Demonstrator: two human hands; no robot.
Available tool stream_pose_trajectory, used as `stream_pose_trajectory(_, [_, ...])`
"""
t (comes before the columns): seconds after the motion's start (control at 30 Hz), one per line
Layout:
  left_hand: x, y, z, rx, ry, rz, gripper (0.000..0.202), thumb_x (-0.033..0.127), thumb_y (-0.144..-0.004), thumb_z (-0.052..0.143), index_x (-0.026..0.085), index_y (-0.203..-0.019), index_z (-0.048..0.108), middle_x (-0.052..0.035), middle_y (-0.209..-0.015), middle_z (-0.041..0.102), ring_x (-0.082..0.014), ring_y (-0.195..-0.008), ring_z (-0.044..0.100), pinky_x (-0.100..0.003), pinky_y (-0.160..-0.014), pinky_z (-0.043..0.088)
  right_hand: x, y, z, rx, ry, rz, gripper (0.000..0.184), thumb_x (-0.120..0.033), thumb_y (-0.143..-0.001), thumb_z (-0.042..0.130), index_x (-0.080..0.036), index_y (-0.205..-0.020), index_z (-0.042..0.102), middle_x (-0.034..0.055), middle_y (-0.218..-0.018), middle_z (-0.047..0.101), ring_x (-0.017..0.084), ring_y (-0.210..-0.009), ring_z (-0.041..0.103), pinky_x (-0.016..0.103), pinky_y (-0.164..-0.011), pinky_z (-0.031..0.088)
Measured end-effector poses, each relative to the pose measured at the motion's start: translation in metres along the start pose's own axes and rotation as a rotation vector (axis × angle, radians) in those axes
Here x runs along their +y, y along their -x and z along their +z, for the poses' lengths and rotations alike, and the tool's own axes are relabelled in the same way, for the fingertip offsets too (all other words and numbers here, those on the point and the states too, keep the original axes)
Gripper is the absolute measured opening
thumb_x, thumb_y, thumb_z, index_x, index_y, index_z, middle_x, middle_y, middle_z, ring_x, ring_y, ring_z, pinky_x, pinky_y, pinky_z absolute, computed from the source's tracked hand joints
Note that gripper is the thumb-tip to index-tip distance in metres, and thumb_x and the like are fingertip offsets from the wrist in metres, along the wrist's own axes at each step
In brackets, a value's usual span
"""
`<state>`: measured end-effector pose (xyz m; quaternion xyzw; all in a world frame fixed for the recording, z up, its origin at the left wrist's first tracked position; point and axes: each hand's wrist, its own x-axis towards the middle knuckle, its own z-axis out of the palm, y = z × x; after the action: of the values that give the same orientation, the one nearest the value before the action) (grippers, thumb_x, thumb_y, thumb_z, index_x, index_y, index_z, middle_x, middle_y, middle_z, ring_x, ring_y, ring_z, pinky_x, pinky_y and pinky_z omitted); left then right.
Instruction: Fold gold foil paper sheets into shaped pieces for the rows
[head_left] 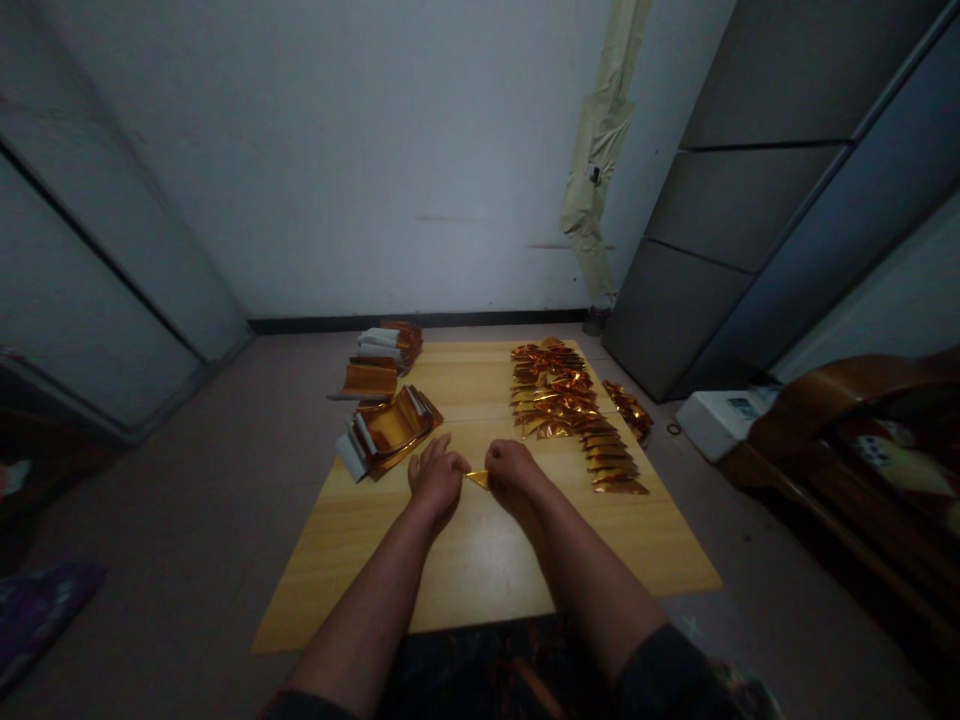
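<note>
Your left hand [435, 478] and right hand [510, 468] each pinch one small gold foil piece [478, 479] mid-desk [480, 570]. Open foil stacks [390, 430] lie to the left and folded pieces [577, 420] are lined up to the right.

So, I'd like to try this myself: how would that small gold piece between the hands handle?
The gold piece looks thin and light, probably floppy until creased: left hand and right hand hold its ends. Its shiny surface would likely slide on the smooth table.
</note>
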<state>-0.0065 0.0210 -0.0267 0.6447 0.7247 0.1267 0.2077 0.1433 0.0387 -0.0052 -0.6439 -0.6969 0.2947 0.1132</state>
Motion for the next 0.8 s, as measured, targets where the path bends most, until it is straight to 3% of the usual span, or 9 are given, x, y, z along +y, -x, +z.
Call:
stream_pose_trajectory(0.27, [0.005,0.002,0.003,0.043,-0.011,-0.005,0.015,0.033,-0.079,0.054,0.025,-0.077,0.067,-0.0011,-0.153,0.039,-0.026,-0.145,0.026,-0.054,-0.117,0.015,-0.002,-0.002,0.004,0.026,0.049,0.008,0.019,-0.015,-0.079,0.054,-0.017,-0.087,0.072,0.0055,-0.088,0.071,0.014,-0.076,0.058,0.021,-0.06,0.031])
stream_pose_trajectory(0.53, [0.004,0.007,0.002,0.022,-0.041,0.023,0.009,0.027,-0.079,0.055,0.024,-0.084,0.062,-0.0029,-0.155,0.036,-0.0247,-0.146,0.023,-0.055,-0.117,0.013,-0.012,0.004,0.008,0.063,0.115,0.106,0.021,-0.028,-0.068,0.068,-0.022,-0.088,0.07,0.0044,-0.09,0.071,0.016,-0.076,0.061,0.023,-0.055,0.031])
stream_pose_trajectory(0.8, [0.004,0.006,0.004,0.038,-0.056,0.028,0.009,0.026,-0.08,0.053,0.025,-0.083,0.062,-0.0022,-0.155,0.037,-0.025,-0.146,0.024,-0.055,-0.117,0.014,-0.004,-0.002,0.0,0.037,0.126,0.166,0.025,-0.015,-0.062,0.069,-0.02,-0.086,0.072,0.0057,-0.089,0.072,0.016,-0.075,0.063,0.021,-0.053,0.033])
